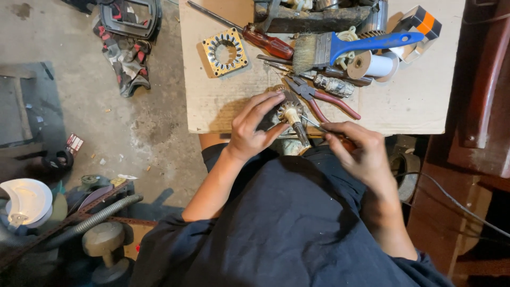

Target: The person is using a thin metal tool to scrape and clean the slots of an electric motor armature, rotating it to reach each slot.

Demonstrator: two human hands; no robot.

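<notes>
**Hands on a small motor part**

The left hand curled its fingers around a motor rotor at the table edge. Just right of those fingers, the right hand pinched a thin metal tool, tip touching the rotor. Red-handled pliers lay just beyond the fingertips.

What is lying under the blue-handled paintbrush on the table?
Under the blue-handled paintbrush lie a spool of pale thread, coiled cord and a dark tool shaft. The cardboard sheet covers the table. The brush and spool hide whatever lies beneath them.
</notes>
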